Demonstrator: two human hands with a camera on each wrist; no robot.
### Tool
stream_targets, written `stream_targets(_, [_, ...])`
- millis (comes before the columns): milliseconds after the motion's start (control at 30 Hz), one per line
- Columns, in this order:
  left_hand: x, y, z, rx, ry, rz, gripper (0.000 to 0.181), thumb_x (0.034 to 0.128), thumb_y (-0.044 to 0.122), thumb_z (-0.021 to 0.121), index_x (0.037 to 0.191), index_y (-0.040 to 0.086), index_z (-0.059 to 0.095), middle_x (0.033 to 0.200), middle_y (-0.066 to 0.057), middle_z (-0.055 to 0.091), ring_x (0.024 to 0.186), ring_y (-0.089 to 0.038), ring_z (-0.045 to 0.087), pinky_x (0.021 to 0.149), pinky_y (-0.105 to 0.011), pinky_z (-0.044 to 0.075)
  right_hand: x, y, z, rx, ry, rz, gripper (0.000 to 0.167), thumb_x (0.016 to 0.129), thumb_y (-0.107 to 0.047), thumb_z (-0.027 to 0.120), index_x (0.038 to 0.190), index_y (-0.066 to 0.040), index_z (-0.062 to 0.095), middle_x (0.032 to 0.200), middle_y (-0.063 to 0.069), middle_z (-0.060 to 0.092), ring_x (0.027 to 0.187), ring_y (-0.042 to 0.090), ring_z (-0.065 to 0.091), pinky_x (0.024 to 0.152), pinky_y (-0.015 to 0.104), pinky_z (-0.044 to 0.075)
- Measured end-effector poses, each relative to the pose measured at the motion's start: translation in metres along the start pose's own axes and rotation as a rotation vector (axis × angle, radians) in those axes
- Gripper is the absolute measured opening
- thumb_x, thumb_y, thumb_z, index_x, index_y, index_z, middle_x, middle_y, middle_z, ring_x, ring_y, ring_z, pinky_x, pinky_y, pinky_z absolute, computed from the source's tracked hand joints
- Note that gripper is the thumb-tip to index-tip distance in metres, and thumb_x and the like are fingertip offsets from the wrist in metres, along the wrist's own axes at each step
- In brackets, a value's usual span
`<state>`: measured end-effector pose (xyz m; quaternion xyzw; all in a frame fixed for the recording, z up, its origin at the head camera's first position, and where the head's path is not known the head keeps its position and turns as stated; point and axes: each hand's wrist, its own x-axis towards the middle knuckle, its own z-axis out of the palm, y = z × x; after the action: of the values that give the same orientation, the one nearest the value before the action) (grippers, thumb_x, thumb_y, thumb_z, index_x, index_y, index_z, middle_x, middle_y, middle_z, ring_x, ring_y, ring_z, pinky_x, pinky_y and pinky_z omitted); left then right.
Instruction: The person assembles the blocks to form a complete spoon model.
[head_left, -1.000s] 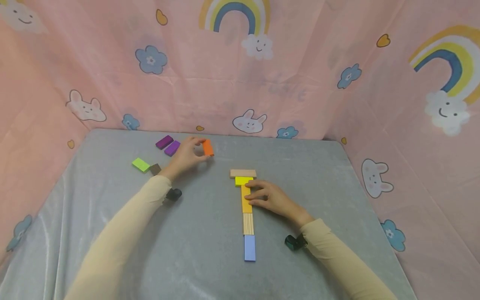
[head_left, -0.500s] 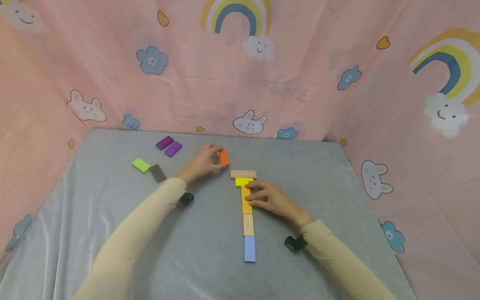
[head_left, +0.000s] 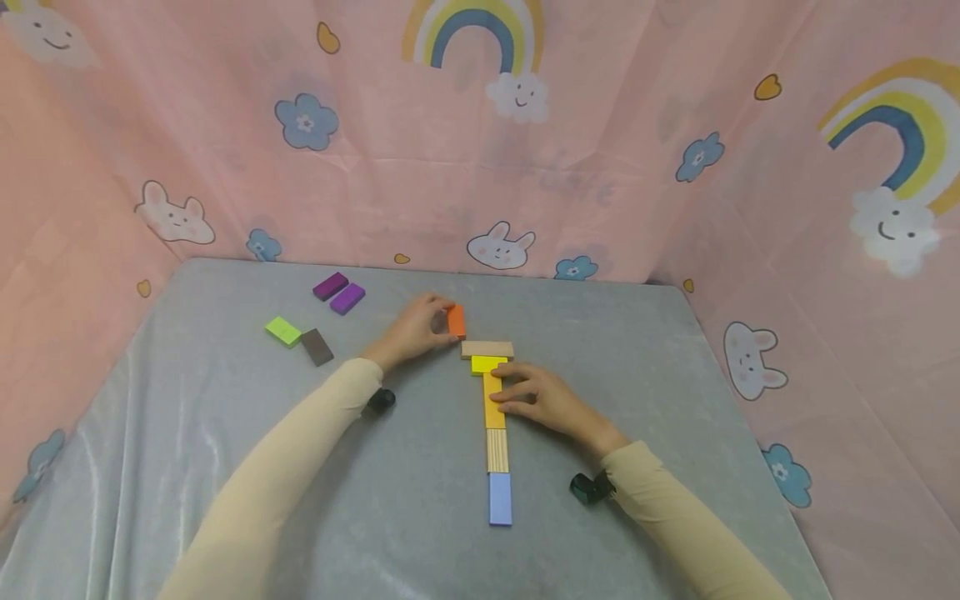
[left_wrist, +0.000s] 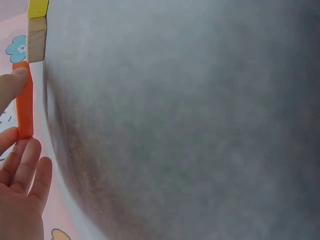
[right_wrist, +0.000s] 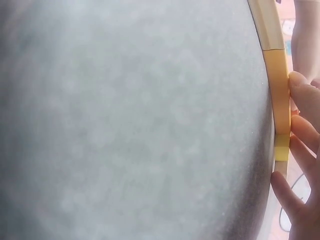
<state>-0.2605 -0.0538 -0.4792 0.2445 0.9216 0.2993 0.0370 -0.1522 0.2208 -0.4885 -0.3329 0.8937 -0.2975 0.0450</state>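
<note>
My left hand pinches an orange block between thumb and fingertips, at the left end of a tan wooden block. In the left wrist view the orange block stands close to the tan block's end; whether they touch is hard to tell. Below the tan block comes a yellow block, then an amber block, a striped wooden block and a light blue block, forming a T-like line. My right hand rests its loosely spread fingertips on the amber block and the yellow one's edge.
At the back left lie a dark purple block and a violet block. Nearer sit a lime green block and a dark brown block. A pink printed curtain borders the grey cloth-covered table.
My left hand has carried the orange block to the right and nearer, from beside the violet block to the tan block's left end. The right hand has stayed put.
</note>
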Motion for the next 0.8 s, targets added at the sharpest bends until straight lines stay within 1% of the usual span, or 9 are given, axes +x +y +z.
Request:
stream_targets(200, [0.0007, -0.0017, 0.0023, -0.007, -0.012, 0.004, 0.066, 0.086, 0.033, 0.077, 0.141, 0.007, 0.052, 0.139, -0.013, 0.054, 0.128, -0.029, 0.053, 0.112, -0.045, 0.043, -0.0003, 0.0002, 0.0006, -0.004, 0.01, -0.013, 0.024, 0.088, -0.027, 0.074, 0.112, -0.023, 0.076, 0.139, 0.0, 0.061, 0.134, 0.024, 0.053, 0.113, 0.049, 0.042])
stream_targets(567, [0.0011, -0.0032, 0.0068, -0.019, -0.039, 0.014, 0.066, 0.0866, 0.031, 0.077, 0.143, 0.007, 0.051, 0.138, -0.011, 0.055, 0.13, -0.028, 0.053, 0.115, -0.044, 0.041, -0.0007, -0.0002, 0.0009, -0.012, 0.013, -0.013, 0.024, 0.088, -0.028, 0.074, 0.112, -0.023, 0.076, 0.139, 0.0, 0.061, 0.134, 0.024, 0.053, 0.112, 0.049, 0.042])
stream_targets(800, [0.0032, -0.0048, 0.0095, -0.017, -0.047, 0.022, 0.067, 0.087, 0.03, 0.076, 0.143, 0.004, 0.05, 0.139, -0.014, 0.054, 0.13, -0.03, 0.052, 0.114, -0.045, 0.041, -0.0013, 0.0, 0.0012, -0.02, 0.029, -0.029, 0.024, 0.087, -0.027, 0.075, 0.111, -0.023, 0.076, 0.138, 0.0, 0.061, 0.133, 0.024, 0.054, 0.111, 0.049, 0.043])
